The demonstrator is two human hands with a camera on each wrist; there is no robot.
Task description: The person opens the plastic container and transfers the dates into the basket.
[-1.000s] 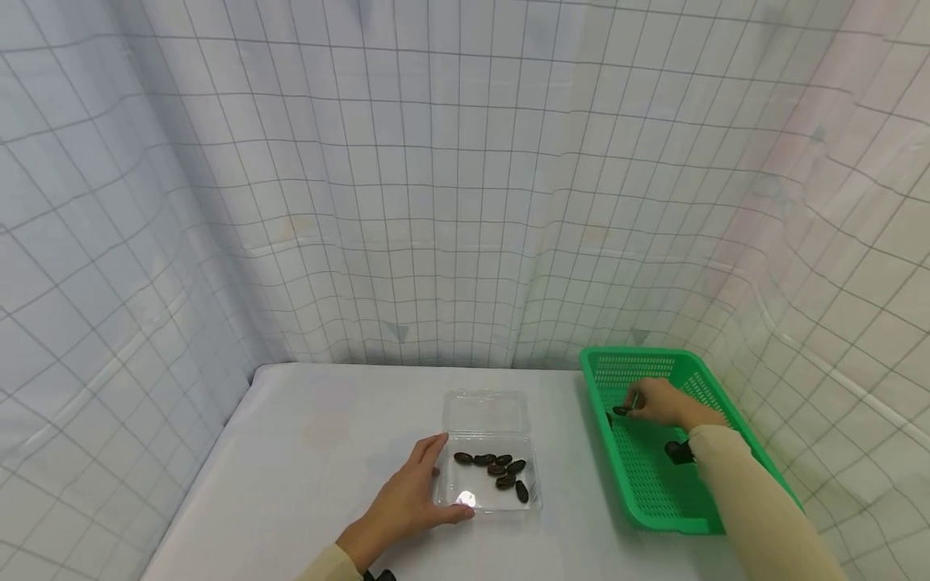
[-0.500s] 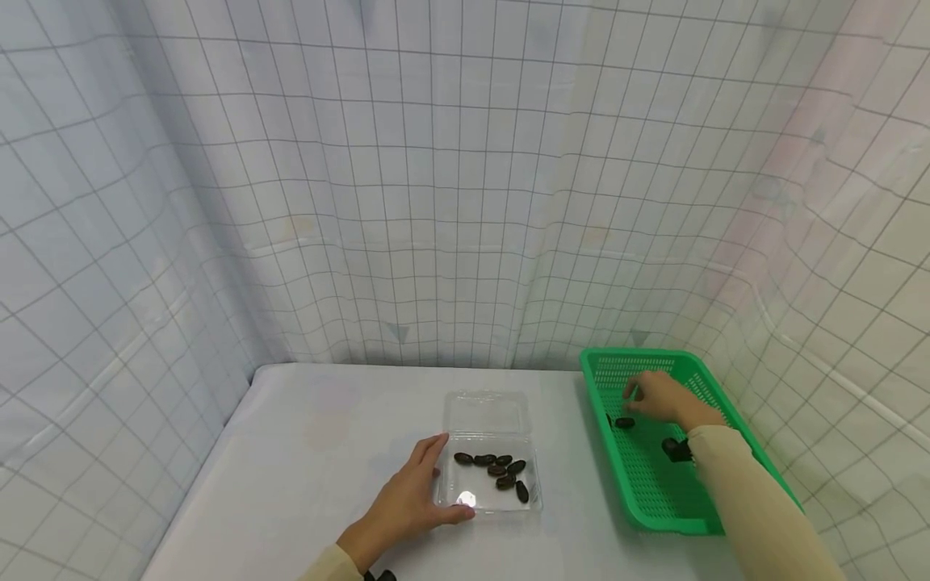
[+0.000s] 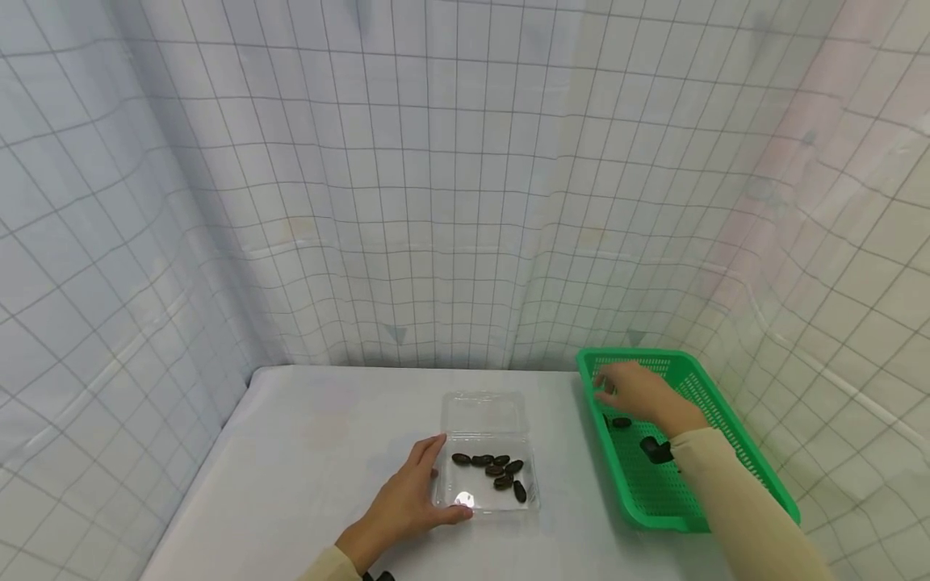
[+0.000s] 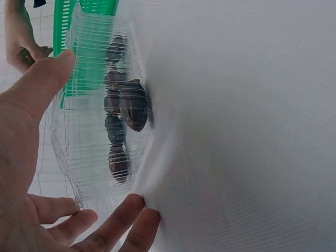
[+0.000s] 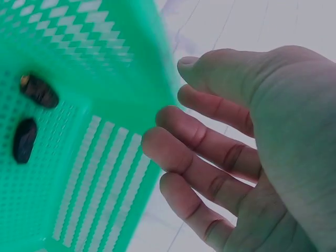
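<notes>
My left hand point(image 3: 410, 500) holds the left side of a clear plastic clamshell box point(image 3: 465, 488), thumb at its near edge and fingers along the far left side. Its lid point(image 3: 485, 413) lies folded back. Inside the box are several dark brown dates point(image 4: 118, 163), wrinkled and oval. Over the far left part of a green basket point(image 3: 657, 484) is my right hand point(image 3: 639, 394), fingers loosely bent and nothing between them. The right wrist view shows two dates, an upper date point(image 5: 39, 91) and a lower date point(image 5: 24, 140), on the basket floor, apart from the fingers.
A white cloth covers the table point(image 3: 312, 460). Gridded white curtains point(image 3: 436, 242) enclose it at the back and both sides. The basket stands right of the box, its raised rim point(image 3: 613, 468) between the two.
A second ago my right hand pinched a date in the basket. It let go, leaving the date on the floor, and rose toward the far left rim. The left hand stayed put.
</notes>
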